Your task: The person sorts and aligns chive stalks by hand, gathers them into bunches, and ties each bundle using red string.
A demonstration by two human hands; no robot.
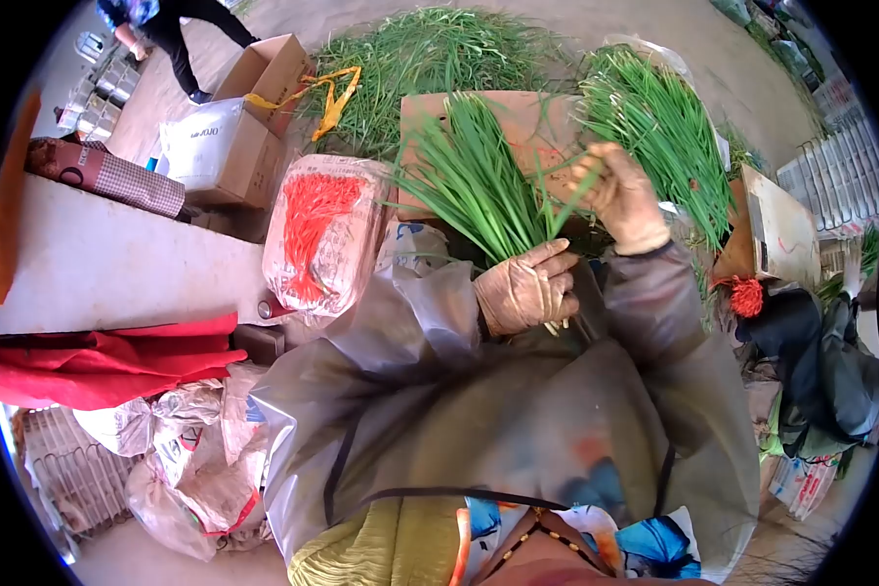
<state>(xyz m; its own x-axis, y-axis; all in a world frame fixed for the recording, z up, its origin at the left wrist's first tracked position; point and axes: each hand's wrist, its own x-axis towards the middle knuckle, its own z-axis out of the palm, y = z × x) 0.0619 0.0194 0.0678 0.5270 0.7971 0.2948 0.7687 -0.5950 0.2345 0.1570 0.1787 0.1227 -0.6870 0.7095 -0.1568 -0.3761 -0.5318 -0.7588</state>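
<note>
My left hand [527,288], in a thin see-through glove, is wrapped around the lower stems of a bunch of garlic chives [474,186]. The green leaves fan out up and to the left, and the pale cut ends stick out below my fingers. To the right and higher up, my gloved right hand [627,200] pinches a loose green chive leaf [581,190] beside the bunch. Beneath the bunch lies a cardboard sheet [420,122]. A larger pile of chives [654,127] lies just beyond my right hand.
Loose green leaves [430,59] are heaped at the back. Red ties [317,230] lie on a wrapped package [356,264] at left, near a cardboard box [264,78] with a yellow strap [337,103]. A person [181,39] stands at the far left. Another red bundle [746,296] lies at right.
</note>
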